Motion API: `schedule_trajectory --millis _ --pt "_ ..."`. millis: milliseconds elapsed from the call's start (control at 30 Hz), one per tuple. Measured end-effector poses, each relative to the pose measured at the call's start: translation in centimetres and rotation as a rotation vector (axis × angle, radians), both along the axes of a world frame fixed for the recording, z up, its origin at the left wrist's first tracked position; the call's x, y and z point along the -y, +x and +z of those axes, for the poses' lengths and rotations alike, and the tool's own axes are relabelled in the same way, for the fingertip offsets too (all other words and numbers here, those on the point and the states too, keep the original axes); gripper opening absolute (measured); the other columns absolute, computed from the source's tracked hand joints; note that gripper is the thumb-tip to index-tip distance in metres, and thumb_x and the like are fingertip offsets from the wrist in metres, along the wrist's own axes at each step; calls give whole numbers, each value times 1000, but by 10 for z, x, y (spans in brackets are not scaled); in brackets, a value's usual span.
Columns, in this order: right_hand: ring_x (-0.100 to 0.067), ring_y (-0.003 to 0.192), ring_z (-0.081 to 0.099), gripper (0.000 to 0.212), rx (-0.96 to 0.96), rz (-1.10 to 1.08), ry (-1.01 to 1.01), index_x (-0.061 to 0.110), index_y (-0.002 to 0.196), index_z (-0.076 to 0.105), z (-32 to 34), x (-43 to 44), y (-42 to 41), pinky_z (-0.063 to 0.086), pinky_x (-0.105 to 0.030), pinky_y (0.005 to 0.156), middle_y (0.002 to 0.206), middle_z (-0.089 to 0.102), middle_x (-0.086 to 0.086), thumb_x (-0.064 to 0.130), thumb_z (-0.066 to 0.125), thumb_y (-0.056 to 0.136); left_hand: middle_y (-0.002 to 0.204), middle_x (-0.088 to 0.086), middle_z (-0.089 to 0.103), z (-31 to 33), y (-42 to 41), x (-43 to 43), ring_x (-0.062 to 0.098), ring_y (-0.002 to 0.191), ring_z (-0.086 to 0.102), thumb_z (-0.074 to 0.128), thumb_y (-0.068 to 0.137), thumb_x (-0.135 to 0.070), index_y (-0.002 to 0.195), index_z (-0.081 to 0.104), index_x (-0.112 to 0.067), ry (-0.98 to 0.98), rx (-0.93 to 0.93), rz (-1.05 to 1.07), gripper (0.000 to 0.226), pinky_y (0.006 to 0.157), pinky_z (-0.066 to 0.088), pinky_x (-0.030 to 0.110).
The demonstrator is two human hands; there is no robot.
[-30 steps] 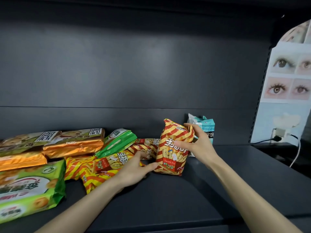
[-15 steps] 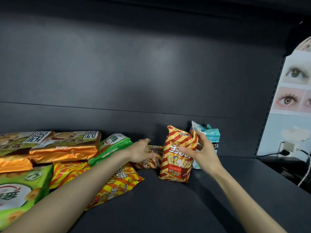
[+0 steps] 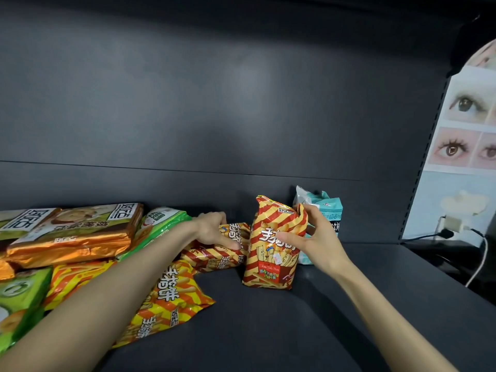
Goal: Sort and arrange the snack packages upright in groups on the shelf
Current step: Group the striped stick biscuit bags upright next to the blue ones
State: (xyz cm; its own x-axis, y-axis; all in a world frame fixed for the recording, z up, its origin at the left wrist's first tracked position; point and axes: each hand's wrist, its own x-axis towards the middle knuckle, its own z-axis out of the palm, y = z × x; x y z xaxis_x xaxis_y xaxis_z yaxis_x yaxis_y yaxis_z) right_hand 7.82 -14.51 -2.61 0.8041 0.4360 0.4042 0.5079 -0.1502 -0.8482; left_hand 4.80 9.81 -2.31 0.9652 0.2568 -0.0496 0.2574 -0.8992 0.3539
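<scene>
Both hands work at the back of the dark shelf [image 3: 268, 331]. The right hand [image 3: 315, 244] wraps the upper right side of a red-and-gold striped snack bag [image 3: 271, 253], thumb across its front and fingers curled behind, holding it upright on its bottom edge. Touching this bag from behind stands a teal package [image 3: 326, 213], against the back wall. The left hand [image 3: 212, 230] lies flat, fingers closed over a second striped bag [image 3: 214, 256] lying on its side just left of the upright one; whether it grips or only presses cannot be told.

Left of that, a yellow striped bag [image 3: 171, 299] lies flat, its corner reaching toward the bare middle. Orange foil packs [image 3: 72, 237] and green packs [image 3: 158, 224] pile up to the left edge of the view. Open shelf runs along the front and to the right of the upright bag, up to the side upright, where cables [image 3: 480, 253] trail.
</scene>
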Motion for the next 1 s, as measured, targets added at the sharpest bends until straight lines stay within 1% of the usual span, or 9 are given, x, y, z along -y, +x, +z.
schedule_trajectory --millis 100,233,267,367,500,633,767,900,1000 --pt "3 88 57 63 -28 10 3 27 120 41 -1 2 -1 46 -11 61 102 57 18 21 80 71 115 2 51 2 -2 -1 21 109 51 70 74 -52 120 42 -13 -23 -2 -32 67 86 46 30" --pt "-4 91 62 64 -35 -16 12 26 122 42 -5 5 -1 51 -16 61 105 61 13 25 80 70 106 8 57 -3 -1 -3 18 87 51 62 87 -35 93 44 -16 52 134 -19 27 65 40 24" --pt "-5 92 63 65 -41 -17 20 25 122 42 -6 5 -1 52 -16 61 106 62 12 25 80 70 113 9 57 -6 -2 -4 19 92 53 63 87 -35 99 44 -16 25 134 -18 29 71 43 25" --pt "-9 99 63 66 -45 -20 29 25 123 41 -8 6 0 53 -21 74 113 61 7 25 80 70 135 10 48 -10 -3 3 25 121 50 62 81 -53 135 36 -10 -99 -1 -11 73 97 44 33" --pt "-8 100 61 66 -40 -6 30 26 124 40 -7 7 -2 52 -19 76 112 59 9 24 79 71 124 8 59 -7 0 2 21 109 57 63 79 -56 120 52 -9 -122 -46 -16 64 90 47 30" --pt "-4 98 60 64 -31 -5 20 32 122 41 -6 13 -1 51 -16 70 110 57 15 26 79 71 124 5 54 -9 0 -1 21 112 53 68 74 -57 127 44 -11 -180 -39 -20 74 96 46 32" --pt "-8 105 60 72 -46 -21 -7 24 131 42 -9 16 0 51 -18 76 119 59 9 33 79 69 107 2 54 -8 -2 -2 18 101 55 65 76 -57 109 46 -15 -161 -9 -54 57 85 47 29" --pt "-10 101 65 62 -105 31 -66 20 122 49 -9 15 1 54 -27 84 114 65 6 28 81 69 97 -1 56 -4 -3 -1 14 92 56 59 82 -55 101 47 -16 -116 -19 -79 46 74 47 23" --pt "-9 100 65 62 -131 74 -66 25 120 48 -13 16 0 54 -26 84 111 66 9 29 81 69 77 -4 52 -9 -4 0 7 67 49 59 85 -50 92 45 -16 -163 40 -113 37 57 40 17"
